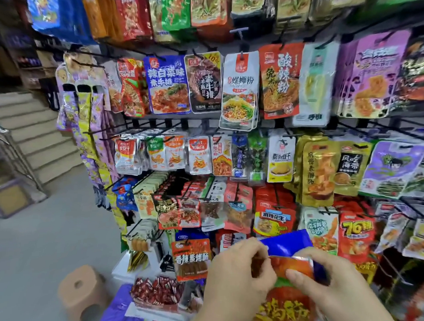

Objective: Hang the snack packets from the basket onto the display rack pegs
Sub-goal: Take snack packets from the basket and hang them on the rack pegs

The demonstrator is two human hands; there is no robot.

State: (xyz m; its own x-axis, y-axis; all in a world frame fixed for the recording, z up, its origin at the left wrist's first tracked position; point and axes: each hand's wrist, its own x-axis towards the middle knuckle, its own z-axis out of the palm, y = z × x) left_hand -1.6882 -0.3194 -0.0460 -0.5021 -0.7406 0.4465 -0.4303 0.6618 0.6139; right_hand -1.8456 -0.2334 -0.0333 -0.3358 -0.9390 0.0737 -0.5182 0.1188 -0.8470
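Lower right, left hand [236, 269] and right hand [334, 284] both pinch a blue-orange snack packet [289, 244], likely aligning it for the display rack [159, 121].

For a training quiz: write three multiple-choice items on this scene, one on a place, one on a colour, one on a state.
1. The stool stands: A on a counter; B on the floor, left of the rack; C on a shelf.
2. The top of the held packet is: A blue; B green; C white.
3. The packet is held by: A no hand; B one hand; C both hands.
Key: B, it rests on grey floor; A, blue foil shows; C, left hand and right hand both pinch it.
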